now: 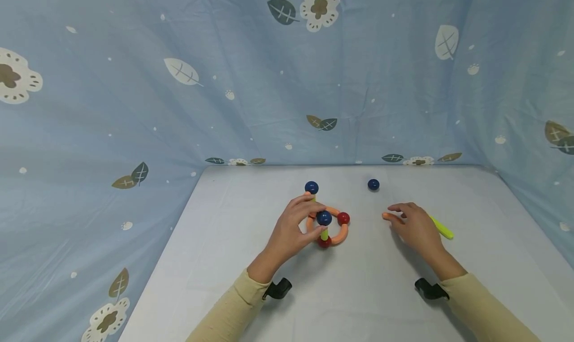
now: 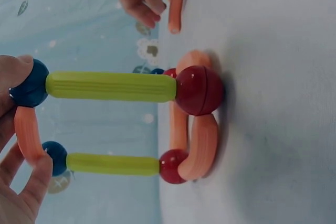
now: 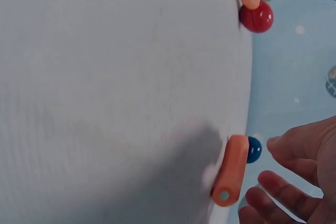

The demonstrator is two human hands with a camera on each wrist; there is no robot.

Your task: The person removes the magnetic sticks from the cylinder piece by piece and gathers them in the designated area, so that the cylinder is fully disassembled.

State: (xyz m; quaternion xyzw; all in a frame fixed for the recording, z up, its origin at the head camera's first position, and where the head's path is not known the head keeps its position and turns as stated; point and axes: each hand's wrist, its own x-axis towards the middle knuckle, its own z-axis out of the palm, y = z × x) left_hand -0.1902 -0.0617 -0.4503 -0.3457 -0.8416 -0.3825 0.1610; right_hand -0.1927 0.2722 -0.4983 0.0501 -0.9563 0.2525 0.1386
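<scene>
My left hand [image 1: 293, 227] grips the top of a magnetic stick-and-ball frame. In the left wrist view its thumb rests on the near blue ball [image 2: 31, 83], and its fingers are round a curved orange stick [image 2: 27, 132] and by the second blue ball [image 2: 54, 158]. Two lime sticks [image 2: 111, 86] run upright from these to red balls [image 2: 199, 90] in a ring of curved orange sticks [image 2: 203, 148] on the table. My right hand [image 1: 417, 230] hovers, fingers loosely bent, beside a loose orange stick [image 3: 232, 169]; the right wrist view shows a gap between them.
A loose blue ball [image 1: 373, 184] sits toward the table's back edge. Partly behind the right hand lies a loose lime stick [image 1: 443, 228]. The white tabletop [image 1: 350, 292] ends at a blue patterned curtain [image 1: 251, 107].
</scene>
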